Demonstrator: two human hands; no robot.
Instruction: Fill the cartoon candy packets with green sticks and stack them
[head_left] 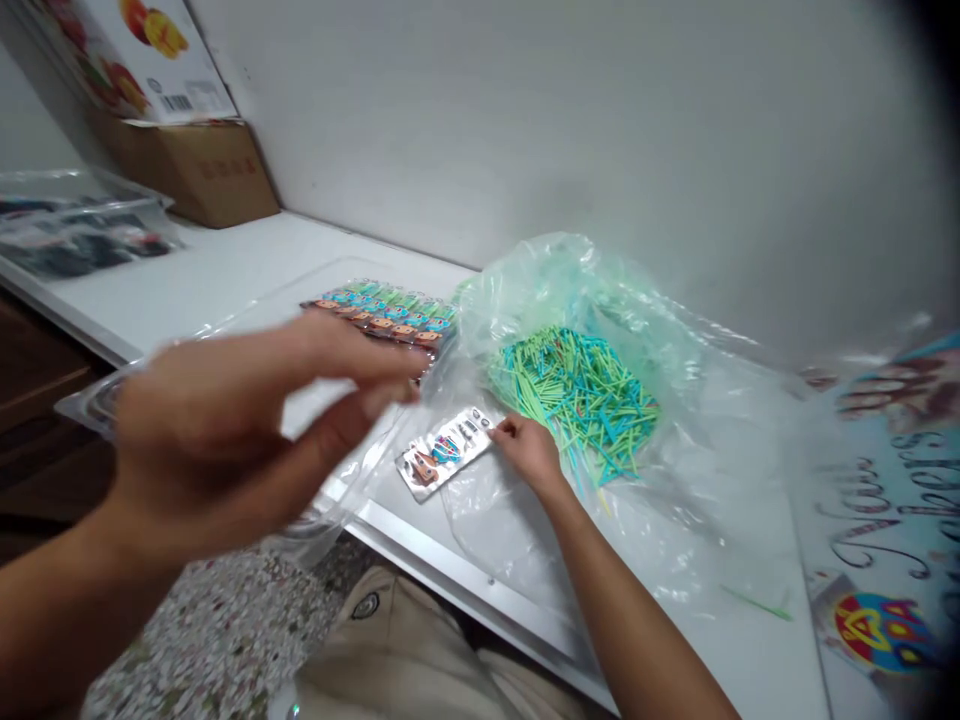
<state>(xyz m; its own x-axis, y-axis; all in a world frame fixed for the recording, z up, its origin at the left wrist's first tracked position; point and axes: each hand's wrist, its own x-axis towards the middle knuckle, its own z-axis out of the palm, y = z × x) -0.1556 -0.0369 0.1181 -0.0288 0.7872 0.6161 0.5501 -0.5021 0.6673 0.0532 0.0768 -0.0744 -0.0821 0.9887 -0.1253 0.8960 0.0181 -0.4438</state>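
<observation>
My right hand (529, 452) pinches the upper right corner of a small silver packet (444, 455) printed with a cartoon figure. The packet lies flat near the table's front edge. Raised close to the camera, my left hand (232, 430) is blurred, with thumb and forefinger tips pressed together; anything between them is too small to make out. Behind it, a row of similar packets (386, 312) lies overlapping in a clear plastic tray (217, 325), partly hidden by the hand. Beyond my right hand, a heap of thin green and blue sticks (581, 395) spills from an open, see-through plastic bag (555, 270).
A white table (300, 245) runs along a pale wall. A cardboard box (217, 170) with a fruit-printed carton (161, 60) above it stands at the far left, near a filled clear container (82, 225). One loose stick (757, 603) and a printed poster (877, 530) are at the right.
</observation>
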